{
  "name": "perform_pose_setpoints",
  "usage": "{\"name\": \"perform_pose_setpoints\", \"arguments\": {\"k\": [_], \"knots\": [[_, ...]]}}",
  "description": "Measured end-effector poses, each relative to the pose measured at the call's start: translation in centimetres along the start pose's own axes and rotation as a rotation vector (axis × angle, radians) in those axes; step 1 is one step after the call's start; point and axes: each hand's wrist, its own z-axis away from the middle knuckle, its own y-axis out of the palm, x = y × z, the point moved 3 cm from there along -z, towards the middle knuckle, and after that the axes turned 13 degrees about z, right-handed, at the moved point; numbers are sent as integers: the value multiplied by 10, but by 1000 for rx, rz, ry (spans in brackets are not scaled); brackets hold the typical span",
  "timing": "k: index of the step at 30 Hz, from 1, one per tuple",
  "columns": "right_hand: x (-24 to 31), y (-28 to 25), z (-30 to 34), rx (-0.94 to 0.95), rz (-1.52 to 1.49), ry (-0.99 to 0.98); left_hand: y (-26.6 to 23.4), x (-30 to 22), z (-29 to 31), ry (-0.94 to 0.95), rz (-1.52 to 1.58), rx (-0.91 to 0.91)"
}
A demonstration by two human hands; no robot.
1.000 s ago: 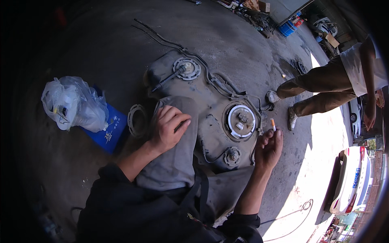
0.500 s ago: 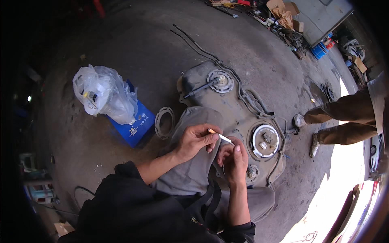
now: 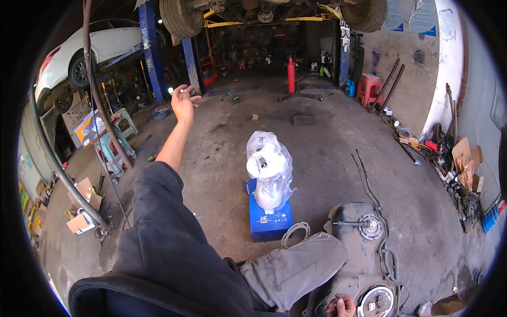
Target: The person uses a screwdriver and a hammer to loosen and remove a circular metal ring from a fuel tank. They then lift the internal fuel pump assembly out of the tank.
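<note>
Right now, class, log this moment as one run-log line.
left hand: raised, pinching small white item | right hand: on fuel tank | bagged part: on blue box

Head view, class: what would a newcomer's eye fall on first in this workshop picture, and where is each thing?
The raised left hand on its outstretched arm stands out upper left, pinching a small white stick-like thing. In the middle of the concrete floor stands a white part wrapped in clear plastic on a blue cardboard box. At the lower right lies a dusty grey fuel tank, with the right hand resting near its round opening.
</note>
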Motion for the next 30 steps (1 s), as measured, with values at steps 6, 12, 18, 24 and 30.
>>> {"name": "perform_pose_setpoints", "arguments": {"k": [6,12,18,24,30], "knots": [[17,-7,-4,69,-54,-267,30,6,-46,-8,2,63],[32,-4,-5,165,-52,-219,159,-30,72,-21,-221,689],[15,-8,-3,132,27,-206,229,-18,273,514,-517,1263],[10,-4,-3,194,-19,-146,181,18,357,5,-831,1428],[4,2,-10,209,-117,-103,48,157,427,-467,-1198,1540]]}}
